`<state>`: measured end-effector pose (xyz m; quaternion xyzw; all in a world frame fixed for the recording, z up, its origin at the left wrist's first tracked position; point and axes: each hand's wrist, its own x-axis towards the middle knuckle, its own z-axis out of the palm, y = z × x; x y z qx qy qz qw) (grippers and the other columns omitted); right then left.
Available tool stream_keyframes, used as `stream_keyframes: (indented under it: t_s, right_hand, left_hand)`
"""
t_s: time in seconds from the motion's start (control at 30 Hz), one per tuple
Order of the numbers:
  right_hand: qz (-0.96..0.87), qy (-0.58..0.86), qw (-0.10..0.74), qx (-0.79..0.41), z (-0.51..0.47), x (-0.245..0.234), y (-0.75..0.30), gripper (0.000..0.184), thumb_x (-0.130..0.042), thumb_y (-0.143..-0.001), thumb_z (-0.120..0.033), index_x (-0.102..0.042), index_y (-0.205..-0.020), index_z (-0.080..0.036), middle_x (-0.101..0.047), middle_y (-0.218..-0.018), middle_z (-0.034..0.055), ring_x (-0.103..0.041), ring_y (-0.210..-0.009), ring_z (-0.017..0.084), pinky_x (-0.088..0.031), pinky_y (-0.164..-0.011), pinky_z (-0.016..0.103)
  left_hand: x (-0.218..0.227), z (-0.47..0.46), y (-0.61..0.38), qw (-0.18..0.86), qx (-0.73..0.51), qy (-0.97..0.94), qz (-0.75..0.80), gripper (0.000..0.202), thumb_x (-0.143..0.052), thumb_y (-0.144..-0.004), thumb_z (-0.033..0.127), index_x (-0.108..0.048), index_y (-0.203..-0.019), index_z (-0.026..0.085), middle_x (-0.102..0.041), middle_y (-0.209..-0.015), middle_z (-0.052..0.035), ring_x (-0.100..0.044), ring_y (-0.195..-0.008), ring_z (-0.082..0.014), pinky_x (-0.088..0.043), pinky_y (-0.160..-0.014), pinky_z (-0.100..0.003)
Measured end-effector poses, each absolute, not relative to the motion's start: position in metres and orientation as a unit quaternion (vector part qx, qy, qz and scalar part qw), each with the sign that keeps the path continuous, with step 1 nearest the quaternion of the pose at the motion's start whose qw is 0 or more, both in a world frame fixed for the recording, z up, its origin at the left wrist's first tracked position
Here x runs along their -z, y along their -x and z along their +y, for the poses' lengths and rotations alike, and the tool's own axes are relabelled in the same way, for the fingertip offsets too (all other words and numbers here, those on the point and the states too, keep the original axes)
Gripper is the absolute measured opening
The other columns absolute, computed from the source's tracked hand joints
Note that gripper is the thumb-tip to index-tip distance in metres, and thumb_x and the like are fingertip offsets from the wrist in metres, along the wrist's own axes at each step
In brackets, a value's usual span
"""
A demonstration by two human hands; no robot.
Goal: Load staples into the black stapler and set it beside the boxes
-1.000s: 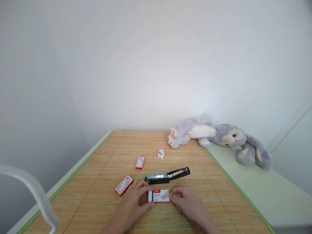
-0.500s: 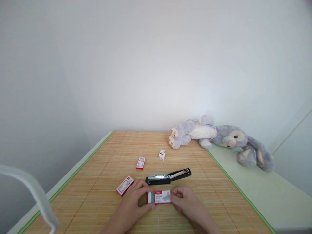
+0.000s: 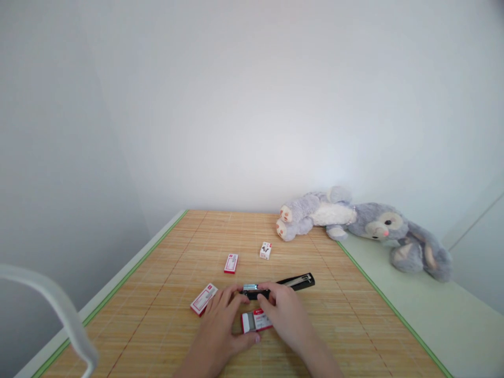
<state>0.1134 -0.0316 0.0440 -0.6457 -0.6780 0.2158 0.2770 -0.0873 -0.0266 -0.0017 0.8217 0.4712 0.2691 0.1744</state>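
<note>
An opened-out black stapler [image 3: 301, 282] lies across the mat, its silver magazine partly showing. My right hand [image 3: 286, 312] has its thumb and fingers closed around the stapler's middle. My left hand [image 3: 220, 320] rests with fingertips against the stapler's left end, its thumb spread well away. Between the hands, nearer me, lies a red and white staple box [image 3: 256, 320], its left end pulled out with grey staples visible inside. My right hand covers the box's right part. Beside my left fingers is another red and white box [image 3: 204, 299].
Farther back lie a small red and white box [image 3: 231, 263] and a small white box [image 3: 265, 250] with a dark picture. A grey plush rabbit [image 3: 334, 214] lies at the back right. A white curved bar [image 3: 59, 310] stands at left. The bamboo mat [image 3: 157, 315] covers the table's middle.
My right hand has left the staple box and moved up onto the stapler. My left fingers have shifted from the box to the stapler's left end. The view has shifted slightly.
</note>
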Motion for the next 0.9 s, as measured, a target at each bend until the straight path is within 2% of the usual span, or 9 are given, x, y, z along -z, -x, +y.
stream_keyframes:
  t_s: [0.17, 0.33, 0.47, 0.57, 0.7, 0.9]
  right_hand:
    - [-0.653, 0.647, 0.312, -0.242, -0.020, -0.034, -0.103, 0.021, -0.059, -0.090, -0.032, -0.075, -0.100, -0.022, -0.062, -0.061, -0.0022, -0.055, -0.059, 0.015, -0.035, -0.058, 0.024]
    - [-0.673, 0.641, 0.308, -0.202, -0.013, -0.043, -0.091, 0.016, -0.060, -0.090, -0.031, -0.074, -0.097, -0.025, -0.063, -0.064, -0.0033, -0.055, -0.062, 0.014, -0.033, -0.060, 0.023]
    - [-0.694, 0.628, 0.298, -0.186, -0.014, -0.057, -0.086, 0.014, -0.060, -0.089, -0.028, -0.072, -0.093, -0.026, -0.062, -0.063, -0.0043, -0.053, -0.060, 0.013, -0.031, -0.058, 0.022]
    - [-0.727, 0.595, 0.275, -0.202, -0.023, -0.067, -0.091, 0.014, -0.059, -0.088, -0.026, -0.073, -0.090, -0.026, -0.061, -0.060, -0.0050, -0.052, -0.056, 0.012, -0.030, -0.057, 0.023]
    - [-0.782, 0.557, 0.189, -0.206, -0.038, -0.068, -0.099, 0.016, -0.062, -0.078, -0.019, -0.076, -0.080, -0.027, -0.068, -0.064, -0.0037, -0.055, -0.059, 0.013, -0.030, -0.059, 0.024]
    - [-0.787, 0.569, 0.150, -0.186, -0.042, -0.055, -0.105, 0.017, -0.063, -0.071, -0.018, -0.077, -0.074, -0.027, -0.072, -0.068, -0.0007, -0.059, -0.063, 0.015, -0.029, -0.059, 0.025]
  left_hand:
    - [0.000, -0.026, 0.086, 0.186, -0.270, -0.819, 0.471, 0.059, -0.087, -0.065, 0.045, -0.066, -0.119, 0.034, -0.053, -0.140, -0.0067, -0.048, -0.130, -0.0344, -0.041, -0.106, -0.048]
    - [-0.003, -0.027, 0.087, 0.199, -0.275, -0.822, 0.458, 0.055, -0.086, -0.067, 0.041, -0.067, -0.117, 0.035, -0.054, -0.140, -0.0052, -0.049, -0.128, -0.0339, -0.040, -0.106, -0.047]
    - [-0.007, -0.028, 0.088, 0.215, -0.287, -0.819, 0.447, 0.052, -0.087, -0.067, 0.036, -0.067, -0.115, 0.034, -0.056, -0.137, -0.0036, -0.050, -0.125, -0.0308, -0.039, -0.104, -0.042]
    - [-0.009, -0.029, 0.089, 0.228, -0.282, -0.814, 0.455, 0.044, -0.086, -0.067, 0.034, -0.068, -0.107, 0.031, -0.064, -0.120, -0.0026, -0.055, -0.113, -0.0273, -0.041, -0.095, -0.037]
    - [-0.014, -0.030, 0.089, 0.250, -0.248, -0.814, 0.461, 0.026, -0.084, -0.071, 0.037, -0.069, -0.091, 0.028, -0.067, -0.088, 0.0022, -0.059, -0.088, -0.0209, -0.039, -0.081, -0.032]
    - [-0.018, -0.030, 0.087, 0.257, -0.260, -0.812, 0.454, 0.021, -0.080, -0.074, 0.035, -0.071, -0.093, 0.029, -0.068, -0.087, 0.0029, -0.059, -0.087, -0.0192, -0.037, -0.081, -0.031]
